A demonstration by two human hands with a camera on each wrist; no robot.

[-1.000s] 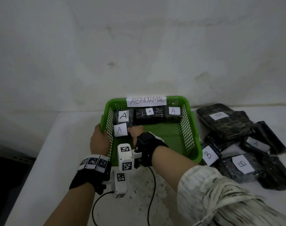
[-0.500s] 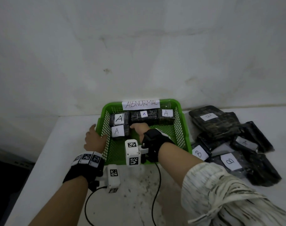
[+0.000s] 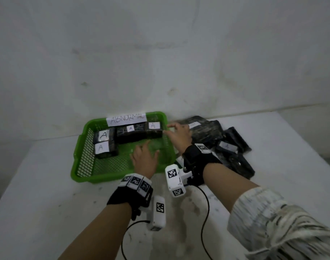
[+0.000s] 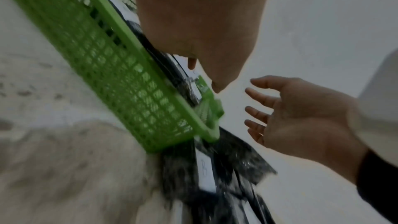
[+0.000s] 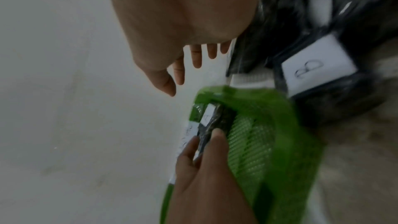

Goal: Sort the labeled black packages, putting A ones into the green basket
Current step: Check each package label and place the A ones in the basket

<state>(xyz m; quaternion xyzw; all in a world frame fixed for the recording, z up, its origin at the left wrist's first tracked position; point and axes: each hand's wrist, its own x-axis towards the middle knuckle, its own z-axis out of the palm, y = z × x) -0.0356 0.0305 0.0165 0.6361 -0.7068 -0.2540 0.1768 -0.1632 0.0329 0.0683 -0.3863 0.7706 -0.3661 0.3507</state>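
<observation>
The green basket (image 3: 85,166) with its "ABNORMAL" sign (image 3: 126,119) holds several black packages labelled A (image 3: 103,136) along its back and left side. My left hand (image 3: 144,157) hovers over the basket's right half with fingers spread, holding nothing. My right hand (image 3: 176,134) is over the basket's right rim, fingers straight and empty, just short of the pile of black packages (image 3: 207,132) on the table to the right. One package in the pile shows an A label (image 3: 227,146). A B-labelled package (image 5: 316,69) lies beside the basket (image 5: 269,134).
The white table (image 3: 47,184) ends at a drop on its left side, and a pale wall (image 3: 160,53) stands right behind the basket. Black cables (image 3: 205,207) trail from my wrist cameras across the near table.
My right hand left the A package in the basket's front left and swung right to the basket's right rim. My left hand let go of the left rim and moved over the basket.
</observation>
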